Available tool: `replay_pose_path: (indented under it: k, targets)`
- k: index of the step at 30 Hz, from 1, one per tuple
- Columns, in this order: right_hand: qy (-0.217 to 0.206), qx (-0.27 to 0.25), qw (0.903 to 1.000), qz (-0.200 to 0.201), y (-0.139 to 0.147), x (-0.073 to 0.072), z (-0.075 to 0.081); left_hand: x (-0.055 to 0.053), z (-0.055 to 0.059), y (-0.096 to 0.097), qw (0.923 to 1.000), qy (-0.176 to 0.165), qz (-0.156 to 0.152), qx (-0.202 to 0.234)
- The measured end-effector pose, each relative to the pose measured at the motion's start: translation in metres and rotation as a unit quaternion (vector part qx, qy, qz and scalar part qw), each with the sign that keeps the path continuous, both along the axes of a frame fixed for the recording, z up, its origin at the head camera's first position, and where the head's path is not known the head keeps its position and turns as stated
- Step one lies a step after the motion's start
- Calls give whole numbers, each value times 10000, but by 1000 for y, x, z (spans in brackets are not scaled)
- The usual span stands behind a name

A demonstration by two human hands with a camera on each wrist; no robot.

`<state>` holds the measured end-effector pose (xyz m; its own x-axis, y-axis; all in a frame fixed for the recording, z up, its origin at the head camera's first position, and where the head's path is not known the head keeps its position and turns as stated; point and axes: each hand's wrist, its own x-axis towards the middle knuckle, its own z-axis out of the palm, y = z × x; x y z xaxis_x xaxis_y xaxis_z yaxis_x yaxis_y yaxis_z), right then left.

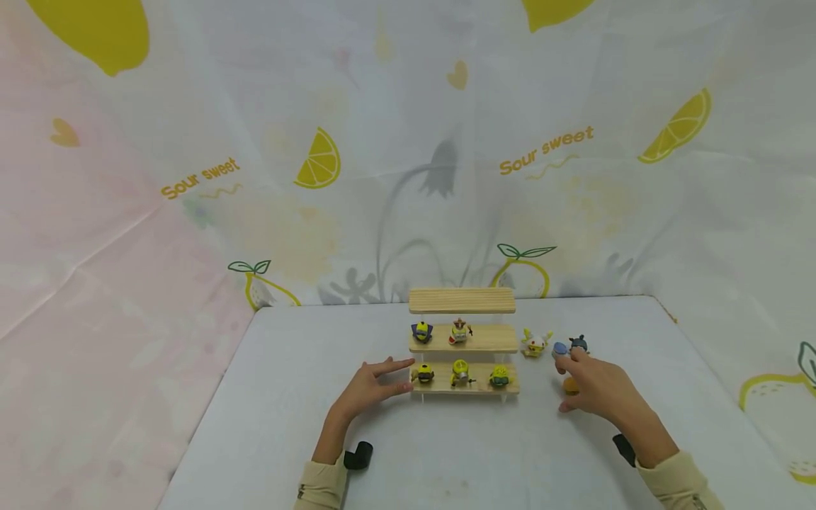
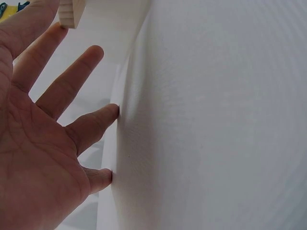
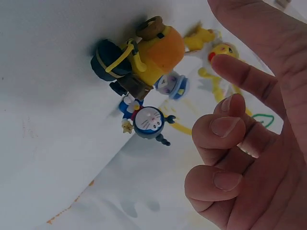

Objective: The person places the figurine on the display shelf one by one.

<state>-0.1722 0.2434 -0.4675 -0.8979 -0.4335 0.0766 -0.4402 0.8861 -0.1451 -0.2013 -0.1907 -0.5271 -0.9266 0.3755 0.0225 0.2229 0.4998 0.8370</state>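
Note:
My left hand [image 1: 372,389] has its fingers spread at the left end of a three-tier wooden display shelf [image 1: 462,301]. In the left wrist view one fingertip meets the shelf's end [image 2: 69,12]. My right hand [image 1: 599,386] hovers over small figurines right of the shelf, its thumb and index finger apart and other fingers loosely bent, holding nothing. Nearest it lies a yellow figurine with an orange top and dark bag [image 3: 165,50]. Close by are a blue-and-white cat figurine [image 3: 148,120], a blue-hatted figurine [image 3: 173,85] and a yellow long-eared figurine [image 1: 535,343].
On the bottom tier stand three yellow figurines, one of them the middle figurine [image 1: 460,371]. The middle tier holds a purple-caped figurine [image 1: 421,332] and a red-hatted figurine [image 1: 459,331]. A white table [image 1: 306,340] carries everything; a lemon-print cloth [image 1: 408,142] hangs behind.

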Motion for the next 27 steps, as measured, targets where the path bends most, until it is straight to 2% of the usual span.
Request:
replay_pose_path:
  k: [13,20,27]
  targets:
    - [-505,249,9981,-265,6,-13,-10,1,1,0,10000,7,69,28]
    - [-606,242,9973,-330,8,-18,-13,0,-1,0,10000,-13,21,62]
    - [-483,434,9977,-166,8,-24,-17,0,-2,-1,10000,33,9,45]
